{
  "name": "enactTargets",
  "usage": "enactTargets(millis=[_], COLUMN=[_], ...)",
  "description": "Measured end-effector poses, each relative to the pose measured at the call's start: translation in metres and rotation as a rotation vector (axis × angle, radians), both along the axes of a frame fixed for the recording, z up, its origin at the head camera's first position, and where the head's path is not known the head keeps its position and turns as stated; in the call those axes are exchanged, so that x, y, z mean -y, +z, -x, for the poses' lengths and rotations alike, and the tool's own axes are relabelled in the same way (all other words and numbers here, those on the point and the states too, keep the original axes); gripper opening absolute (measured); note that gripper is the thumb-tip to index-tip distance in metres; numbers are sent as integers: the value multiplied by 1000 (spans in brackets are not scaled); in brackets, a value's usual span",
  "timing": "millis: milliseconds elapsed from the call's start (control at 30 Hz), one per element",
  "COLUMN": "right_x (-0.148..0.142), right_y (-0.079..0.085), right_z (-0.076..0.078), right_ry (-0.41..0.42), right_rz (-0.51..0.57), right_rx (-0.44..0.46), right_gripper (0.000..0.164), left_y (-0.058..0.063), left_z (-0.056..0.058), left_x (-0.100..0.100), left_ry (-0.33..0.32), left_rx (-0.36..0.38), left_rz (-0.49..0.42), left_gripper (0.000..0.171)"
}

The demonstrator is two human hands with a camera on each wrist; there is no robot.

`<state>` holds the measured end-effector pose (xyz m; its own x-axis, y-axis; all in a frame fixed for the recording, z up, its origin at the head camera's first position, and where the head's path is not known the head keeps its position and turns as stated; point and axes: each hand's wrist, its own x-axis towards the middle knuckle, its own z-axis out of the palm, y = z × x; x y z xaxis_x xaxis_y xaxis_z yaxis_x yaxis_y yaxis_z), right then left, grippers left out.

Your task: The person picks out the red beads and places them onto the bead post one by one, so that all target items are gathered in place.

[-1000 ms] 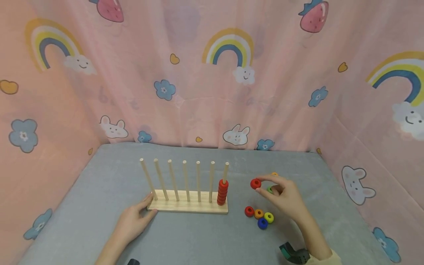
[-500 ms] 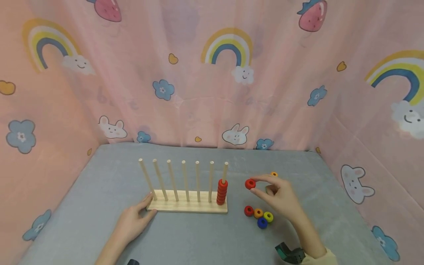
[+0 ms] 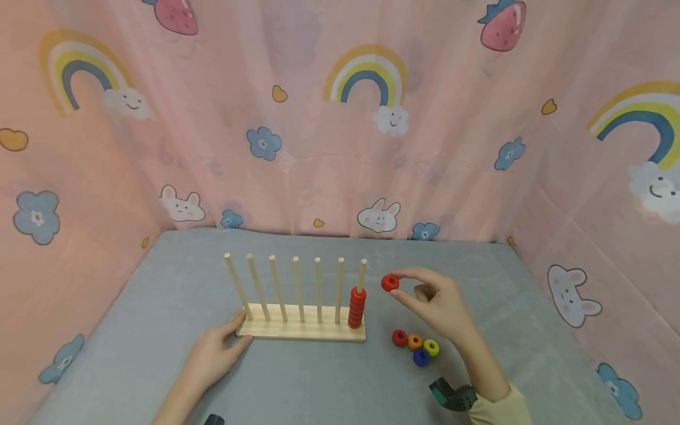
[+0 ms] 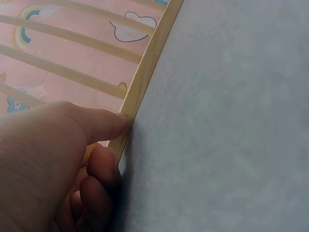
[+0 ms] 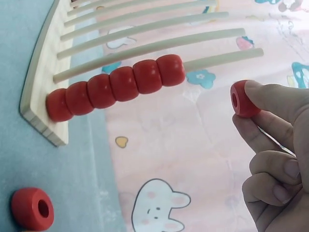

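Note:
A wooden rack [image 3: 303,330] carries a row of several upright pegs. Its rightmost peg [image 3: 362,274] bears a stack of red beads [image 3: 357,308]; the other pegs are bare. My left hand [image 3: 212,354] grips the rack's left end, with the thumb on the front edge of the base [image 4: 145,72]. Up off the table, my right hand [image 3: 438,304] pinches a red bead [image 5: 245,99] between thumb and fingers. That bead is just right of the loaded peg, near the height of its tip, its hole showing in the right wrist view.
On the grey table, right of the rack, lie a loose red bead [image 3: 399,338], an orange bead [image 3: 415,342], a yellow bead [image 3: 431,347] and a blue bead [image 3: 421,356], close together. A pink patterned curtain [image 3: 329,177] surrounds the table at the back and sides.
My right hand has carried the red bead leftward and slightly up, closer to the rightmost peg. The left hand and the rack have stayed put.

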<state>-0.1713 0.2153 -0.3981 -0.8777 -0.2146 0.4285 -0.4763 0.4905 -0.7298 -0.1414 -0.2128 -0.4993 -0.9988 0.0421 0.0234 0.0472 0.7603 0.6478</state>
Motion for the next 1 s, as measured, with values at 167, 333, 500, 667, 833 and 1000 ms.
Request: enactTargets(millis=[167,333,500,667,833,1000], right_x=[7,14,21,28,34,41], right_y=[7,14,21,27,31,33], right_z=[2,4,7,9,11,15], right_ry=[15,34,43,39,65,94], right_rz=[18,66,105,115,129,144], right_rx=[-40,-74,-131,-165,-166,-161], right_gripper=[30,31,33,34,34,32], left_y=[0,0,1,0,0,0], left_z=[0,0,0,0,1,0], left_x=[0,0,0,1,1,1], left_ry=[-2,-2,-2,-3,-4,-5], left_rx=[2,3,9,6,-2,-7], left_rz=[0,0,3,11,13,12], left_gripper=[62,62,63,63,62,62])
